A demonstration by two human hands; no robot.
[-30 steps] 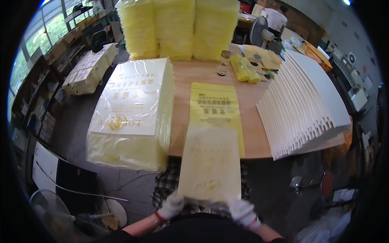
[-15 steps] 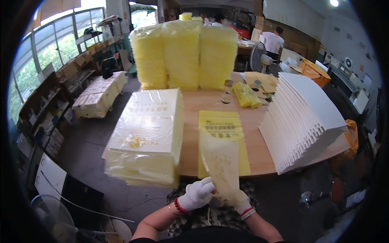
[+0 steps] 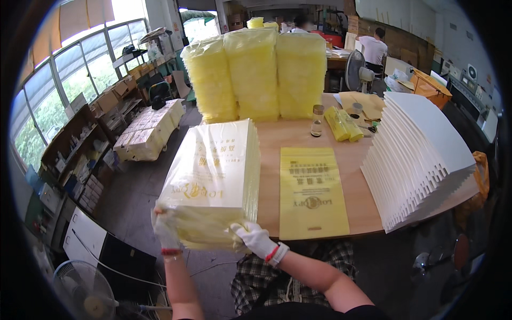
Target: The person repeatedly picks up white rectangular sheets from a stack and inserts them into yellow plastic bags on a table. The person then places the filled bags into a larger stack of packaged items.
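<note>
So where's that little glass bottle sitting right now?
In the head view the glass bottle stands upright on the wooden table, toward its far side, just left of the yellow rolls and before the tall yellow stacks.

The hands (image 3: 166,230) (image 3: 255,238) wear white knitted cloth gloves with red cuffs. The stack of bags (image 3: 213,181) under them is glossy clear plastic film over pale yellow — it catches the light. The counter (image 3: 290,136) is matt, smooth wood. The single yellow bag (image 3: 312,192) looks matt; the white sheets (image 3: 421,152) — paper-like, dull.
</note>
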